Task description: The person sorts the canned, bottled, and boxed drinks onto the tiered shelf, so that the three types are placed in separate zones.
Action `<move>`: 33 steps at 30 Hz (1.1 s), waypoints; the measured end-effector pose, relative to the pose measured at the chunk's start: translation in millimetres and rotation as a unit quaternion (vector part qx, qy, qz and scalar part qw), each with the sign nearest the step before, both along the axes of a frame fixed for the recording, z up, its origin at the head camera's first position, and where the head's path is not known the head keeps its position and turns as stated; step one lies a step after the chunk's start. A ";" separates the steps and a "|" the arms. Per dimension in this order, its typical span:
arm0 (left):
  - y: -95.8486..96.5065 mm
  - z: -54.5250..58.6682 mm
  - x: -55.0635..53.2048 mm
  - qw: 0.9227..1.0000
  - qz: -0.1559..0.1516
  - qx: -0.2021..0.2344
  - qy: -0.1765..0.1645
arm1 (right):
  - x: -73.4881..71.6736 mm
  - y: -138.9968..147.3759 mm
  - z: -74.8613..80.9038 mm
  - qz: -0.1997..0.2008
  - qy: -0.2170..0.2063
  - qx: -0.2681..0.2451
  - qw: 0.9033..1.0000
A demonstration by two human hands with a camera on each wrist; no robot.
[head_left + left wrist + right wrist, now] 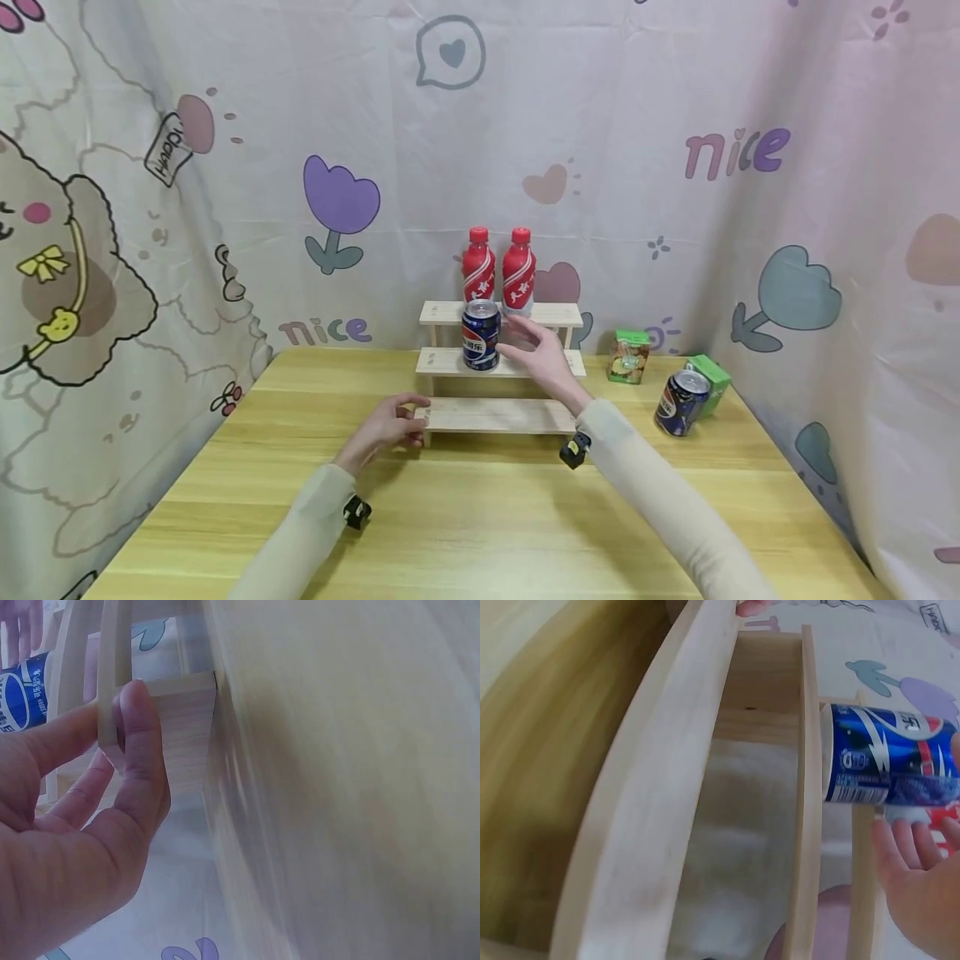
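Evidently the blue Pepsi can (pixel 481 335) is what matters here: it stands upright on the middle board (pixel 441 362) of a three-tier wooden display stand (pixel 495 415), left of the board's centre and near its front edge. The right hand (pixel 542 357) is beside it, fingers extended rather than wrapped around it; whether a fingertip touches the metal I cannot tell. The left hand (pixel 387 425) pinches the left end of the lowest board, thumb and fingers on opposite faces of the wood.

The likeliest trouble, I judge, is the can tipping or sliding forward, since the board looks narrow and a sideways brush from those loose right fingers could push the base past the edge. A second risk lies behind: two red plastic bottles (pixel 478 265) (pixel 519 271) stand close together on the top board, and the right hand's raised fingers are near the right-hand one, so a careless lift might topple it. The left hand could cause harm too; a tug on that light-looking frame would probably jolt all three tiers.

Another Pepsi can (pixel 682 403) and two green drink cartons (pixel 628 357) (pixel 712 372) sit on the table (pixel 465 517), well apart to the right, in little danger.
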State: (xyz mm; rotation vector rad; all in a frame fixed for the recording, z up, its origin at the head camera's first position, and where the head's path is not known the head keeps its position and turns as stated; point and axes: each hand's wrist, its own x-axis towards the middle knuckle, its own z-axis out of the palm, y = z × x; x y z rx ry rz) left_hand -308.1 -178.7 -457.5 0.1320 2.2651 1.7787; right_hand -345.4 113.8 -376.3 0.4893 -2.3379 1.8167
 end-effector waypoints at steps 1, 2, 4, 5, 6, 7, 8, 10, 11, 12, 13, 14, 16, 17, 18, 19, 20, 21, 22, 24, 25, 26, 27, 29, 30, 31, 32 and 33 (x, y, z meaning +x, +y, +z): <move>-0.2 0.0 -0.2 1.000 0.002 0.000 -0.001 | 1.1 2.8 -1.1 -0.002 -0.002 -0.001 1.000; -0.5 0.1 -0.2 1.000 0.003 -0.001 -0.002 | 2.0 5.4 -2.2 -0.004 -0.005 0.000 1.000; -1.3 0.2 -0.2 1.000 0.004 -0.003 -0.003 | 3.3 10.3 -4.3 -0.004 -0.008 -0.001 1.000; -1.7 0.1 0.0 1.000 0.004 -0.004 -0.002 | 4.2 12.7 -5.3 0.000 -0.007 -0.007 1.000; -2.1 0.4 0.3 1.000 0.004 -0.005 -0.002 | 5.0 14.9 -6.5 0.000 -0.007 -0.013 1.000; -2.6 0.7 0.5 1.000 0.005 -0.006 -0.003 | 5.9 17.1 -7.3 0.000 -0.006 -0.017 1.000; -3.0 1.2 0.9 1.000 0.005 -0.007 -0.003 | 7.2 19.7 -8.1 0.000 -0.004 -0.019 1.000; -3.4 1.9 1.3 1.000 0.007 -0.008 -0.005 | 15.2 24.4 -3.7 -0.001 -0.007 -0.025 1.000; -3.3 2.1 1.2 1.000 0.011 -0.009 -0.006 | 17.0 27.6 -4.5 -0.004 -0.007 -0.028 1.000; -3.0 2.9 0.9 1.000 0.014 -0.010 -0.009 | 18.7 31.0 -5.1 -0.008 -0.010 -0.030 0.999; -2.7 3.0 0.4 1.000 0.016 -0.009 -0.011 | 20.4 34.9 -5.7 -0.012 -0.010 -0.032 0.999; -2.2 3.5 0.2 1.000 0.017 -0.009 -0.013 | 22.1 38.8 -6.1 -0.016 -0.013 -0.036 0.999; -1.2 4.2 -0.7 1.000 0.017 -0.008 -0.014 | 23.5 47.3 -8.5 -0.027 -0.014 -0.042 0.999; -0.9 4.6 -1.0 1.000 0.015 -0.006 -0.013 | 21.8 52.4 -11.7 -0.034 -0.012 -0.044 0.998; -0.6 5.3 -0.8 1.000 0.011 -0.006 -0.012 | 23.3 57.1 -11.1 -0.039 -0.012 -0.045 0.998; -0.4 5.9 -0.8 1.000 0.010 -0.005 -0.011 | 24.5 61.9 -10.9 -0.045 -0.010 -0.047 0.998; -0.2 6.4 -1.1 1.000 0.008 -0.004 -0.010 | 25.3 66.8 -10.9 -0.050 -0.009 -0.047 0.998; 0.0 6.7 -1.2 1.000 0.007 -0.005 -0.008 | 25.8 71.8 -11.1 -0.057 -0.007 -0.046 0.997; 0.2 7.0 -1.3 1.000 0.004 -0.006 -0.008 | 26.6 76.9 -11.5 -0.064 -0.004 -0.046 0.997; 0.9 7.2 -1.5 1.000 0.005 -0.005 -0.008 | 28.4 87.3 -12.2 -0.077 0.004 -0.044 0.996; 1.1 7.0 -1.8 1.000 0.004 -0.005 -0.008 | 29.5 92.0 -12.4 -0.085 0.007 -0.042 0.995; 1.3 6.5 -2.1 1.000 0.004 -0.004 -0.009 | 30.9 96.8 -12.6 -0.094 0.010 -0.036 0.995; 1.6 6.2 -2.2 1.000 0.003 -0.005 -0.009 | 32.5 101.4 -12.7 -0.103 0.012 -0.030 0.994; 1.8 5.0 -2.2 1.000 0.004 -0.006 -0.009 | 35.9 110.1 -12.8 -0.119 0.015 -0.011 0.993; 1.9 4.5 -2.4 1.000 0.005 -0.007 -0.010 | 37.8 114.1 -12.7 -0.125 0.013 -0.001 0.992; 1.9 4.0 -2.2 1.000 0.006 -0.008 -0.011 | 39.8 118.1 -12.7 -0.129 0.009 0.010 0.992; 2.0 3.5 -2.1 1.000 0.008 -0.008 -0.012 | 41.6 122.2 -12.8 -0.134 0.007 0.019 0.991; 2.0 3.3 -1.8 1.000 0.009 -0.010 -0.012 | 43.3 126.1 -13.1 -0.139 0.005 0.027 0.990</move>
